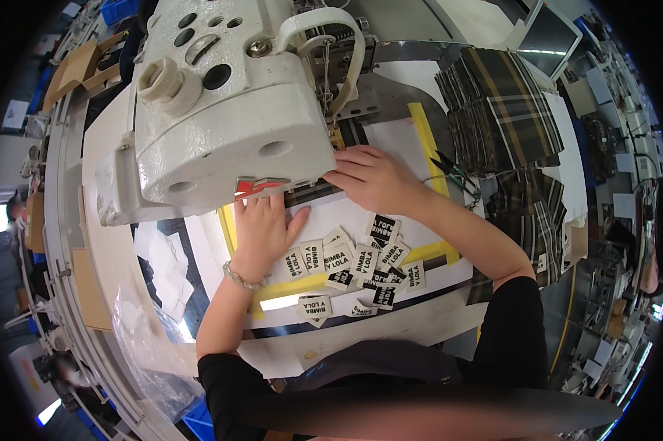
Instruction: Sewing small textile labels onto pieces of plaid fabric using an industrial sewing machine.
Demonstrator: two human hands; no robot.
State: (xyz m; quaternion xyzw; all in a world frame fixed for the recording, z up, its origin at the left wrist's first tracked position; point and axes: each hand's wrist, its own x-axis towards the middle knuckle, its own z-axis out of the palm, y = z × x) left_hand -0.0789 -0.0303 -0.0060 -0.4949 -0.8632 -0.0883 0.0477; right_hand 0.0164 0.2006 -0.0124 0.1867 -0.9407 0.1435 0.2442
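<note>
A white sewing machine [228, 132] stands over the work, its head hiding part of it. Beneath it lies a dark striped fabric piece [315, 194]. My left hand [262, 229] rests flat by the fabric's left part, thumb spread; its fingertips reach under the machine head and are partly hidden. My right hand [381, 182] is beside the needle area, fingers bent and close together on the fabric; their tips are partly hidden. Several small black and white labels [337, 259] lie scattered on the white surface between my forearms.
On the right sit a stack of plaid fabric pieces [522, 110], more plaid fabric [530, 213] and dark-handled snips [453, 170]. Yellow tape [424, 136] borders the white work surface. White paper scraps [164, 272] and a clear plastic bag [144, 345] are at left.
</note>
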